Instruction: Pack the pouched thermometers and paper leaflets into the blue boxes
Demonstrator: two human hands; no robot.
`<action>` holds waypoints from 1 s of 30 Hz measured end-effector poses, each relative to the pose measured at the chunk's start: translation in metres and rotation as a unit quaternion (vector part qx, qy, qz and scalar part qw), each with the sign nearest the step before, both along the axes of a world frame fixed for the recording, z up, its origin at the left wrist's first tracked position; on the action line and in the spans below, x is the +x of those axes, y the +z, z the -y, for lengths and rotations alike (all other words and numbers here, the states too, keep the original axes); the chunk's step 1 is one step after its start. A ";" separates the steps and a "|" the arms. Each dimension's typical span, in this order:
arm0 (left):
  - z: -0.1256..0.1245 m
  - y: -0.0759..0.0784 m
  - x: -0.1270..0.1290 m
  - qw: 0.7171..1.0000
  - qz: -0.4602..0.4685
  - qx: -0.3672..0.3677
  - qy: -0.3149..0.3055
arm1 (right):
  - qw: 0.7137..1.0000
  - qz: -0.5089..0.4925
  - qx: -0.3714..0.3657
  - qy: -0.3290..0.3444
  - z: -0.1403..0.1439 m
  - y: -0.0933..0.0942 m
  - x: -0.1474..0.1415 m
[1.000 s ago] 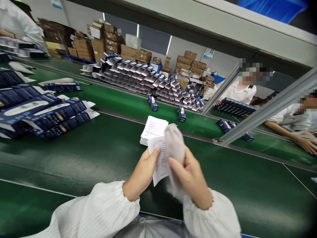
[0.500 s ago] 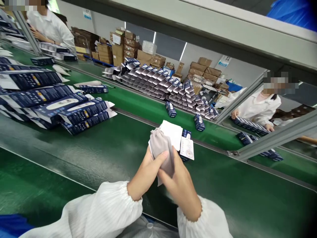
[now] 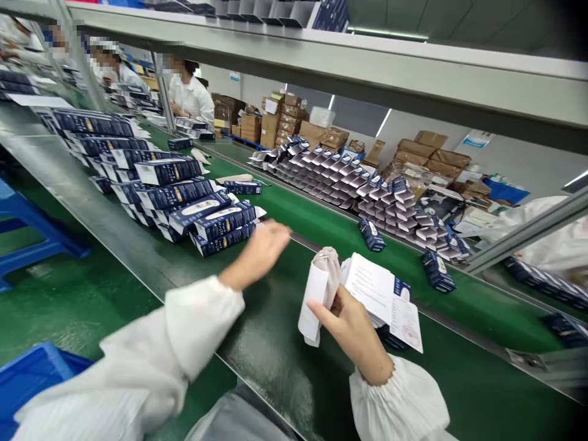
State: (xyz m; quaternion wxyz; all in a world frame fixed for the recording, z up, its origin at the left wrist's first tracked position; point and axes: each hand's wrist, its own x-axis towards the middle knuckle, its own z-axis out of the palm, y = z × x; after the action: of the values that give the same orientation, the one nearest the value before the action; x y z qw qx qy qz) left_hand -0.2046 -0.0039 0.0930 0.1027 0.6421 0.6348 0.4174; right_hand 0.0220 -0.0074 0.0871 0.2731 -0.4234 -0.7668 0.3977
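Note:
A grey fabric pouch (image 3: 329, 262) with a folded white leaflet (image 3: 313, 303) along its side is gripped upright in my right hand (image 3: 356, 327), over the green work surface. My left hand (image 3: 260, 251) is off the pouch, blurred, with its fingers stretched out and nothing seen in them. It is nearest to the right end of a pile of dark blue printed boxes (image 3: 227, 220) with open flaps. Beside my right hand lies a stack of white printed sheets (image 3: 370, 285), and a small card with a red stamp (image 3: 405, 321) rests on a blue box (image 3: 395, 340).
A green conveyor belt (image 3: 298, 214) runs behind the work surface, carrying blue boxes (image 3: 372, 234). Beyond it, many open boxes (image 3: 349, 177) are stacked. A metal shelf beam (image 3: 321, 61) crosses overhead. Co-workers in white (image 3: 193, 98) stand across the line. A blue stool (image 3: 37, 220) is at left.
My left hand has let go of the pouch and moved left towards the box pile. The white leaflet now shows against the pouch in my right hand. The view has turned left.

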 end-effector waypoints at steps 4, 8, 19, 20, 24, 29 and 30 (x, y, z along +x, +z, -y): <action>-0.027 0.010 -0.097 0.972 -0.151 -0.049 0.171 | 0.998 -0.024 -0.057 -0.010 0.001 -0.002 0.006; -0.013 -0.003 -0.104 0.968 -0.164 -0.084 0.168 | 0.997 -0.034 -0.064 -0.033 0.003 -0.004 0.012; 0.061 -0.028 0.113 0.899 0.392 -0.023 -0.192 | 0.993 -0.007 0.043 -0.112 0.008 0.032 0.069; 0.058 -0.027 0.120 0.873 0.431 -0.040 -0.223 | 0.993 0.003 0.047 -0.105 0.007 0.033 0.079; 0.043 -0.024 0.139 0.867 0.430 -0.058 -0.244 | 0.986 -0.111 -0.022 -0.118 0.001 0.041 0.123; 0.045 -0.031 0.169 0.941 0.256 -0.033 -0.219 | 0.955 -0.244 0.008 -0.169 -0.005 0.069 0.141; 0.048 -0.032 0.176 0.953 0.223 -0.013 -0.203 | 0.955 -0.230 0.045 -0.183 -0.004 0.073 0.138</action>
State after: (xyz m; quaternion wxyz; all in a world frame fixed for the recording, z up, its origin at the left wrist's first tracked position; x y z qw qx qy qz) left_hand -0.0290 -0.0515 0.0609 0.3330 0.6466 0.4572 0.5119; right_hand 0.1597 -0.0031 0.1598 0.5291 -0.4404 -0.6097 0.3929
